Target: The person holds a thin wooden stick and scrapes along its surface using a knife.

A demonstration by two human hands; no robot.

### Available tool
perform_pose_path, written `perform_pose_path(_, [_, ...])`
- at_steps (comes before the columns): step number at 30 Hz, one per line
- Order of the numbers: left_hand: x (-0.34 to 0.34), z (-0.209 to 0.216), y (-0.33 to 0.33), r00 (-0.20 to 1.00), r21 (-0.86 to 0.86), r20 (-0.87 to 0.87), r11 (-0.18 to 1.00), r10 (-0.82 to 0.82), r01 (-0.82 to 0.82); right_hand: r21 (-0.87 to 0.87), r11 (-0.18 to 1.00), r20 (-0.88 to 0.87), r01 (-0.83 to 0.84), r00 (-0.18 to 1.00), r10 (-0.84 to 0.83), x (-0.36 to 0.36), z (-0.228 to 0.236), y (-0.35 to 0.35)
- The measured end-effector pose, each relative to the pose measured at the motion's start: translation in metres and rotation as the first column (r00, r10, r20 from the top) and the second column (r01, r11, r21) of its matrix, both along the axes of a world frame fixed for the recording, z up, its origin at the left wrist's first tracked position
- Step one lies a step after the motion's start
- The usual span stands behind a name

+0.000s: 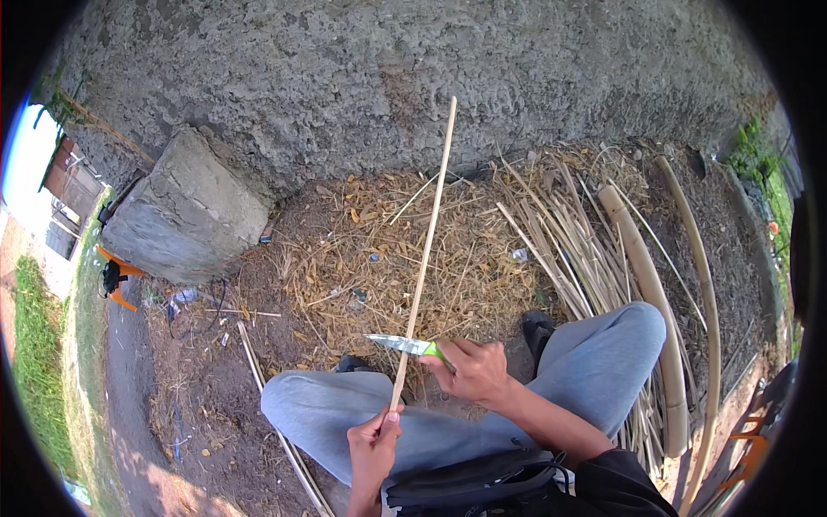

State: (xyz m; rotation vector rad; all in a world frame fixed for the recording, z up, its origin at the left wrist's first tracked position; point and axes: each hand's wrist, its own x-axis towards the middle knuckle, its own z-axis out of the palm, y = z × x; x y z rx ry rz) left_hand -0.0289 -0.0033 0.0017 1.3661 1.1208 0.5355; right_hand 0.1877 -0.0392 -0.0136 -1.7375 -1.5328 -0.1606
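A long, thin bamboo strip (428, 241) slants up and away from me over my lap, its far end in front of the rough wall. My left hand (372, 438) pinches its near end between thumb and fingers. In my right hand (470, 370) is a knife (398, 343) with a green handle, my fingers wrapped round it. The blade points left and lies across the strip, a little above my left hand. Whether its edge bites into the bamboo I cannot tell.
Shavings and dry leaves (388, 250) cover the ground ahead. To the right lie a pile of split bamboo strips (573, 241) and thicker bamboo poles (646, 267). A concrete block (189, 211) stands at the left, against the grey wall (388, 77). More strips (280, 422) lie beside my left knee.
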Motion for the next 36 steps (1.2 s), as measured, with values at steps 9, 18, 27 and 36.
perform_pose_path(9, [-0.011, 0.000, -0.003, 0.999, -0.011, 0.029, 0.999, -0.040, 0.040, 0.027, 0.978, -0.022, 0.205, 0.979, -0.204, 0.027, -0.003, 0.015])
perform_pose_path(18, [-0.034, -0.001, -0.005, 0.996, -0.089, 0.040, 0.992, -0.083, 0.087, 0.047, 0.988, -0.085, 0.145, 0.986, -0.141, 0.018, 0.000, 0.017])
perform_pose_path(27, [-0.035, 0.015, -0.015, 0.997, 0.068, -0.056, 0.996, -0.056, 0.059, 0.121, 0.975, -0.021, 0.189, 0.982, -0.188, 0.022, 0.004, 0.013])
perform_pose_path(36, [-0.054, 0.017, -0.025, 0.993, -0.211, -0.120, 0.977, -0.006, -0.020, 0.089, 0.982, 0.011, 0.169, 0.985, -0.170, 0.033, 0.001, 0.014])
